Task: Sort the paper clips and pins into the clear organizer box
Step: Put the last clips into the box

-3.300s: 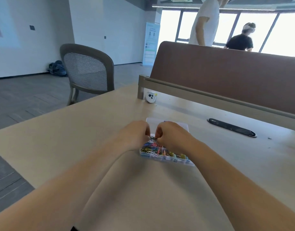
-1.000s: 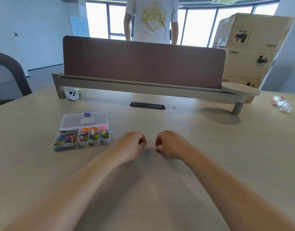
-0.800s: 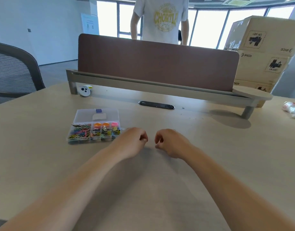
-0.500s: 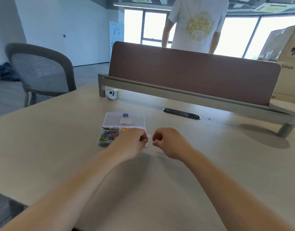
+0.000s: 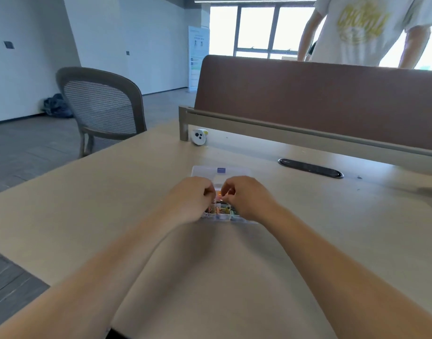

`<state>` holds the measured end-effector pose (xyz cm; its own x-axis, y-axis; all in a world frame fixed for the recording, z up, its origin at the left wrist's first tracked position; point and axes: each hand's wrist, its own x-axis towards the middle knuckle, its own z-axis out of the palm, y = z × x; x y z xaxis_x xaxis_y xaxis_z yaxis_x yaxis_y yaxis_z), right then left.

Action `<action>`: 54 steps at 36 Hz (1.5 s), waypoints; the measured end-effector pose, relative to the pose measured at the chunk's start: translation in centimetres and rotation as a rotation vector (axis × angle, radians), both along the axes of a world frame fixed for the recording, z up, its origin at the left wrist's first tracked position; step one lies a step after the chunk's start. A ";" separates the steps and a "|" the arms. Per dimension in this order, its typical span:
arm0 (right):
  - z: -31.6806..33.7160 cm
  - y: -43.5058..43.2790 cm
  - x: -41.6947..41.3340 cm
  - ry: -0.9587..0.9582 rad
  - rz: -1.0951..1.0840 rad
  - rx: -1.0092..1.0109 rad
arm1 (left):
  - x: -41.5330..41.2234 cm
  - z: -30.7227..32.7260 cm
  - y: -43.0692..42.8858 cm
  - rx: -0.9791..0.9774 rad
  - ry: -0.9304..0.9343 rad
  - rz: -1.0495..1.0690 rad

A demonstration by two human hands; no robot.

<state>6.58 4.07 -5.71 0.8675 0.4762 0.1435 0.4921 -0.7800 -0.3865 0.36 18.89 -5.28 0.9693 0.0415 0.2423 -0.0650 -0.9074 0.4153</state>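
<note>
Here the left hand (image 5: pixel 191 200) and right hand (image 5: pixel 250 198) hang knuckle to knuckle, both curled inward; whether either pinches anything I cannot tell. Directly beneath them lies the organizer box (image 5: pixel 219 218), long side running left to right, equally near both, its open lid (image 5: pixel 219 171) just beyond them on the worktop (image 5: pixel 107 206).

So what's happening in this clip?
A person at a table works with both hands over the clear organizer box, its lid open. The left hand and right hand have curled fingers close together above the small compartments; what they pinch, if anything, is hidden. Another person stands behind the divider.
</note>
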 end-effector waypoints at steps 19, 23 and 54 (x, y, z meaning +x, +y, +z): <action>-0.3 -0.2 1.5 -0.027 -0.117 0.018 | 1.7 -1.1 1.5 -0.062 0.026 0.051; -0.6 -1.0 2.3 -0.039 -0.198 0.042 | 2.3 -1.2 1.7 -0.119 0.002 0.126; 0.5 -2.4 1.2 0.135 -0.349 0.443 | 1.4 1.1 0.2 -0.513 -0.054 0.159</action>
<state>7.74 1.70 -5.24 0.9869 0.0783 0.1409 0.1582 -0.6371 -0.7544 1.74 19.08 -4.20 0.9283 0.3124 0.2017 0.0230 -0.5896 0.8073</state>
